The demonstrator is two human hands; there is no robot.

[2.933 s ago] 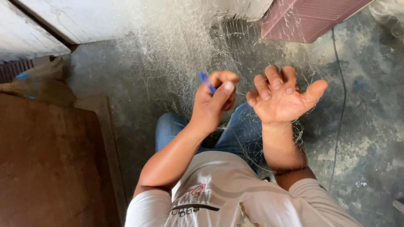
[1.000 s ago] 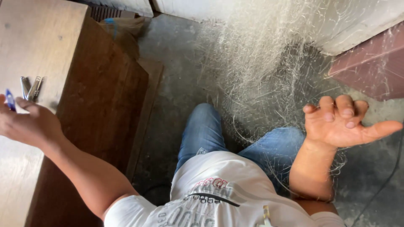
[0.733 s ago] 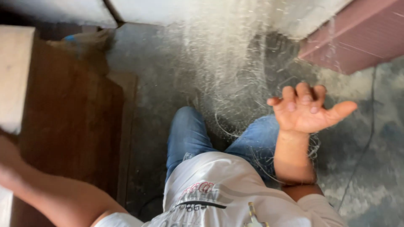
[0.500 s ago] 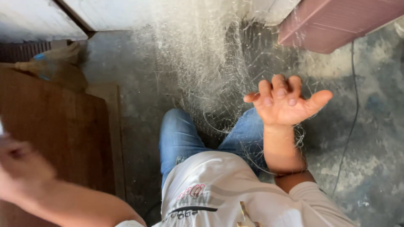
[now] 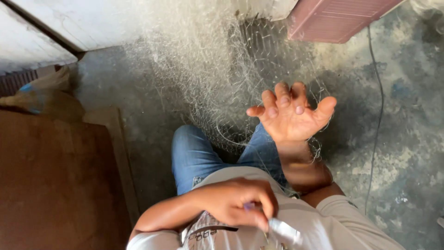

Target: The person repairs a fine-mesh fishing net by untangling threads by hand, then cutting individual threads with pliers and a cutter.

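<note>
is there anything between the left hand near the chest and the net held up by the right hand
Nothing visible does. The left hand sits at the chest holding a small blurred tool, and only open air and the jeans lie between it and the net on the right hand.

Your right hand [image 5: 292,115] is raised in the netting [image 5: 208,69] far ahead; your left hand [image 5: 236,203] sits near your chest. The desk [image 5: 55,185] lies left, the cable [image 5: 377,115] right.

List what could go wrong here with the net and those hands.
1. The fine net drapes over the spread fingers of the right hand, so strands could snag or tighten around them.
2. The left hand pinches a small, blurred item close to the shirt; it might slip or catch the cloth.
3. The thin cable on the floor could tangle with the net.
</note>
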